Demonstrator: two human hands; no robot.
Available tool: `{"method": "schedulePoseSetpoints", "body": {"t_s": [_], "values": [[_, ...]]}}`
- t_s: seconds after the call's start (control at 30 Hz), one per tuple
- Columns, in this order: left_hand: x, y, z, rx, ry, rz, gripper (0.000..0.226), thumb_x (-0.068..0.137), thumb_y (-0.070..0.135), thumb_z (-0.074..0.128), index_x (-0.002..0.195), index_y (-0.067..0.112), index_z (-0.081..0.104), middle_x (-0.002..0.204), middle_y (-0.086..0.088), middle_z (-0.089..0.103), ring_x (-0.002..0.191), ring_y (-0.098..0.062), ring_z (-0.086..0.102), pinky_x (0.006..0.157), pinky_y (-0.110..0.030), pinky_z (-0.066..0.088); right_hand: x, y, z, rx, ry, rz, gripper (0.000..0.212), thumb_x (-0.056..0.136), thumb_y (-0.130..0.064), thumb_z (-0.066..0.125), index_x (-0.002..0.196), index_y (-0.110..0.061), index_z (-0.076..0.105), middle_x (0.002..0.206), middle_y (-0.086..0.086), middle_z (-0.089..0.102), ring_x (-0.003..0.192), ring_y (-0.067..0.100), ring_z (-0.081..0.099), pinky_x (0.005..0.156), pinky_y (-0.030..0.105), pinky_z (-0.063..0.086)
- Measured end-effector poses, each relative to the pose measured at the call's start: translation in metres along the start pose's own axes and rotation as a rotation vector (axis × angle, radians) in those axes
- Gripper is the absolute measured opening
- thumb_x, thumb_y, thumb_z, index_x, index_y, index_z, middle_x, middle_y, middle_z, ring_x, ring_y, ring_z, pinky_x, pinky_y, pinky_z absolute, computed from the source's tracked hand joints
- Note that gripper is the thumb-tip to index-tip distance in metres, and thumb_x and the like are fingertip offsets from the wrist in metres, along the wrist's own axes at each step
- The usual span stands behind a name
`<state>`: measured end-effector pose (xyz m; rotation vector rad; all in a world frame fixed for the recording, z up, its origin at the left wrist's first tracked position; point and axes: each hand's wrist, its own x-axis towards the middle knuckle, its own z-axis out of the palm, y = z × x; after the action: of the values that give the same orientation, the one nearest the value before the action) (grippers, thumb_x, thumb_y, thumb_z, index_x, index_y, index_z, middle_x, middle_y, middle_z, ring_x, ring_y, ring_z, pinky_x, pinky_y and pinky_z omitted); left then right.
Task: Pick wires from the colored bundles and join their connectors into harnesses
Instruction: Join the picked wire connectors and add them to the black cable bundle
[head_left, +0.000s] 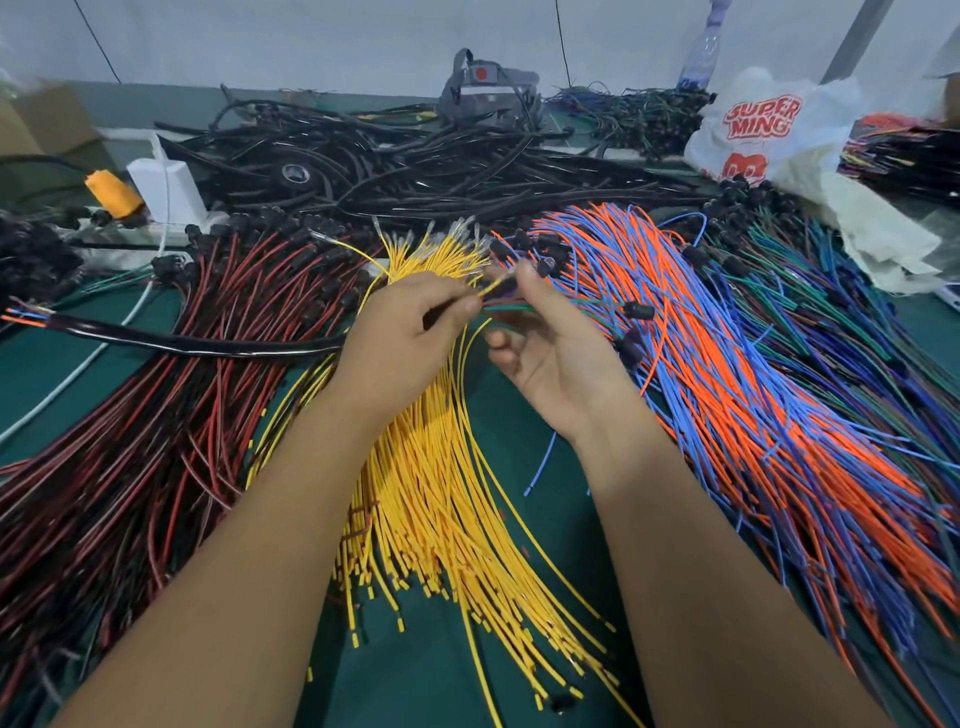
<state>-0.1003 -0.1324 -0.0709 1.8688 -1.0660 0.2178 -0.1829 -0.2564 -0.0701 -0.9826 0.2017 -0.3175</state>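
Four wire bundles fan across the green table: red and black (156, 415) on the left, yellow (441, 493) in the middle, orange and blue (753, 389), and green and purple (857, 322) at the far right. My left hand (405, 332) hovers over the top of the yellow bundle and pinches the end of one yellow wire (491, 287). My right hand (550, 353) meets it from the right, thumb and fingers curled round a small dark connector (506, 290) with green and purple leads trailing right. The joint itself is hidden between the fingertips.
A heap of black sleeved cables (415, 171) fills the back of the table. A white power strip and charger (166, 192) with an orange plug sit at back left. A white plastic bag (769, 135) and a bottle stand at back right. A thick black cable (197, 343) crosses the left side.
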Motion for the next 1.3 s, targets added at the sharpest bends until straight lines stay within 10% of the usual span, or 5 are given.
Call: {"method": "schedulePoseSetpoints", "body": {"t_s": [0.13, 0.83, 1.1, 1.3], "values": [[-0.0012, -0.0072, 0.0021, 0.150, -0.108, 0.006, 0.025, 0.095, 0.032, 0.053, 0.099, 0.016, 0.072, 0.082, -0.002, 0.063, 0.082, -0.023, 0.057, 0.072, -0.042, 0.047, 0.0010, 0.0012, 0.0013, -0.131, 0.140, -0.175, 0.005, 0.090, -0.018, 0.064, 0.089, -0.013, 0.064, 0.068, -0.003, 0.059, 0.046, 0.006, 0.051, 0.047, 0.015, 0.036], [-0.0028, -0.0074, 0.0036, 0.052, -0.016, -0.029, 0.021, 0.093, 0.037, 0.053, 0.103, 0.033, 0.071, 0.078, 0.002, 0.060, 0.077, -0.017, 0.054, 0.068, -0.043, 0.047, 0.0047, 0.0018, -0.0018, -0.059, 0.192, -0.175, 0.038, 0.105, -0.030, 0.035, 0.089, -0.009, 0.062, 0.074, 0.010, 0.064, 0.053, 0.016, 0.057, 0.048, 0.020, 0.044], [-0.0014, -0.0062, 0.0050, 0.084, 0.015, 0.015, 0.023, 0.091, 0.031, 0.058, 0.108, 0.025, 0.073, 0.080, 0.004, 0.062, 0.079, -0.014, 0.056, 0.068, -0.037, 0.046, 0.0058, 0.0036, 0.0004, -0.049, 0.108, -0.259, 0.031, 0.089, -0.045, 0.058, 0.089, -0.014, 0.064, 0.073, 0.003, 0.063, 0.050, 0.011, 0.052, 0.048, 0.020, 0.039], [-0.0007, -0.0077, 0.0061, 0.120, -0.002, 0.062, 0.023, 0.090, 0.022, 0.064, 0.112, 0.021, 0.072, 0.088, 0.000, 0.060, 0.083, -0.018, 0.056, 0.073, -0.039, 0.048, 0.0067, 0.0039, -0.0013, -0.163, 0.224, -0.273, 0.014, 0.094, -0.018, 0.060, 0.081, -0.016, 0.062, 0.072, 0.005, 0.063, 0.047, 0.011, 0.053, 0.044, 0.018, 0.039]]}}
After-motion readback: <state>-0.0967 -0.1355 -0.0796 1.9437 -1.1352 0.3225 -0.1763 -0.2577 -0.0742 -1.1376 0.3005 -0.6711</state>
